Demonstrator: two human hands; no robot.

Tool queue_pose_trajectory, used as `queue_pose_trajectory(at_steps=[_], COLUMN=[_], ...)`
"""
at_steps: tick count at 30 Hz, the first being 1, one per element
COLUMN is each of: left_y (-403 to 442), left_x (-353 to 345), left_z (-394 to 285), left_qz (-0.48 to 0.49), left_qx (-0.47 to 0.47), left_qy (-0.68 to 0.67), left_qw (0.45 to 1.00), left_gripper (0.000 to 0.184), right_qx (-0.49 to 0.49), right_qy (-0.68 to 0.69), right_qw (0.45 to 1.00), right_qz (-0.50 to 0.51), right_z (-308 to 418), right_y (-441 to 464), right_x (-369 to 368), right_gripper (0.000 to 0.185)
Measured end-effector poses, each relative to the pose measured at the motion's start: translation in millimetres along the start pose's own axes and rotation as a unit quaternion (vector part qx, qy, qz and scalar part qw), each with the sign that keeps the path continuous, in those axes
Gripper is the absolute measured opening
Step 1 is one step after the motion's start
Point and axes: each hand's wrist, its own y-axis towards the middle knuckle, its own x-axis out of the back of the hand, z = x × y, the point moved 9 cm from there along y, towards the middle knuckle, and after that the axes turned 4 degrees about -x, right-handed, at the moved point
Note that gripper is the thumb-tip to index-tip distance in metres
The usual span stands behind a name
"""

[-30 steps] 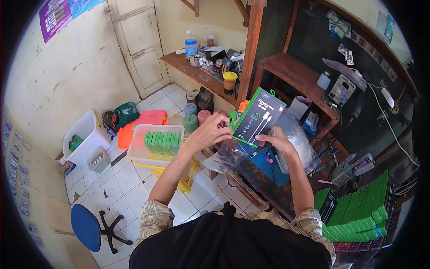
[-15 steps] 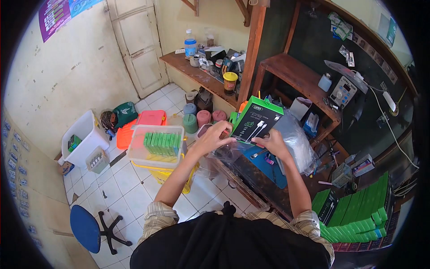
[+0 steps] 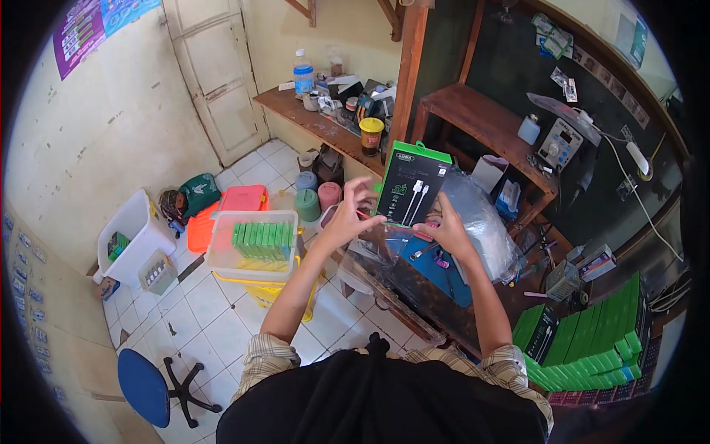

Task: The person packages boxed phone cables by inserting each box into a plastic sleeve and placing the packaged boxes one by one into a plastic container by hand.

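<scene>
Box [image 3: 411, 185]: shows us more front than before
Right hand [image 3: 447, 229]: holds it, fingertips partly hidden
Left hand [image 3: 346, 215]: grip we cannot tell

There are two hands [image 3: 349, 220], one held box [image 3: 411, 185], one chair [image 3: 143, 388], one door [image 3: 216, 81] and one yellow-lidded jar [image 3: 371, 139] (the stacked boxes [image 3: 584, 342] overlap too much to count).

**Small workshop with boxed stock**

We see a workshop: the worn workbench [image 3: 407, 281] carries a blue mat [image 3: 457, 292] and small tools [image 3: 422, 252], with a knobbed electronic unit [image 3: 560, 146] by the shelf [image 3: 484, 112] behind it. A printed cable box [image 3: 411, 185] above the workbench and green boxes [image 3: 584, 342] stacked to the workbench's right look to us like retail stock.
</scene>
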Motion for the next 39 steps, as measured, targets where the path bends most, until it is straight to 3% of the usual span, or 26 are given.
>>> queue_pose_trajectory(at_steps=[1, 2, 5, 9, 11, 16, 18, 21, 24, 26, 30, 32, 36, 39], left_y=[4.4, 7.8, 14.2, 13.4, 15.6, 13.7, 12.0, 11.4, 11.9, 14.8, 16.6, 20.5, 22.3, 22.8], left_x=[-2.0, 2.2, -7.7, -10.3, -7.9, 0.0, 2.2, 2.1, -0.6, -1.6, -12.3, -19.5, -33.3, -33.3], left_z=[-5.2, -9.2, -14.7, -17.1, -32.8, -30.5, -27.4, -23.0, -20.1, -21.7, -20.8, -29.1, -29.3, -22.4], left_qz=[0.033, 0.031, 0.167, 0.197, 0.161, 0.165, 0.167, 0.177, 0.172, 0.144, 0.176, 0.165, 0.21, 0.171], left_qx=[0.017, 0.019, 0.12, 0.141, -0.004, 0.065, 0.102, 0.138, 0.117, 0.048, 0.082, 0.022, -0.001, -0.015], left_qy=[0.002, 0.002, 0.141, 0.15, 0.224, 0.243, 0.234, 0.201, 0.187, 0.151, 0.174, 0.175, 0.167, 0.14], left_qw=[0.999, 0.999, 0.969, 0.959, 0.961, 0.954, 0.953, 0.954, 0.96, 0.977, 0.965, 0.97, 0.963, 0.975], left_gripper=[0.094, 0.094, 0.128, 0.129, 0.126, 0.125, 0.125, 0.126, 0.123, 0.121, 0.122, 0.121, 0.117, 0.109], right_qx=[-0.001, 0.002, 0.017, 0.039, 0.043, 0.017, 0.064, 0.052, 0.081, 0.066, 0.051, 0.055, 0.046, 0.045], right_qy=[0.0, -0.007, -0.036, -0.061, -0.07, -0.071, -0.071, -0.073, -0.07, -0.059, -0.042, -0.038, -0.007, -0.003], right_qw=[1.0, 1.0, 0.999, 0.996, 0.995, 0.995, 0.993, 0.994, 0.994, 0.995, 0.997, 0.997, 0.999, 0.999], right_qz=[0.002, 0.015, 0.03, 0.056, 0.058, 0.07, 0.071, 0.057, 0.036, 0.038, 0.032, 0.023, -0.005, -0.007], right_z=[0.1, 0.4, -1.6, 5.7, 9.5, 2.9, 13.2, 14.1, 10.7, 11.5, 8.1, 5.2, -9.8, 3.2], right_y=[0.3, 0.2, -2.5, -4.4, -5.6, -2.2, -3.0, -2.2, -2.3, -4.1, -5.4, -6.0, -2.7, -5.7], right_x=[0.3, -1.1, -5.2, -12.6, -13.6, -19.9, -22.1, -21.0, -18.8, -16.0, -9.7, -7.1, 5.0, 13.6], right_gripper=[0.073, 0.078, 0.088, 0.098, 0.098, 0.099, 0.098, 0.097, 0.099, 0.099, 0.097, 0.097, 0.097, 0.096])
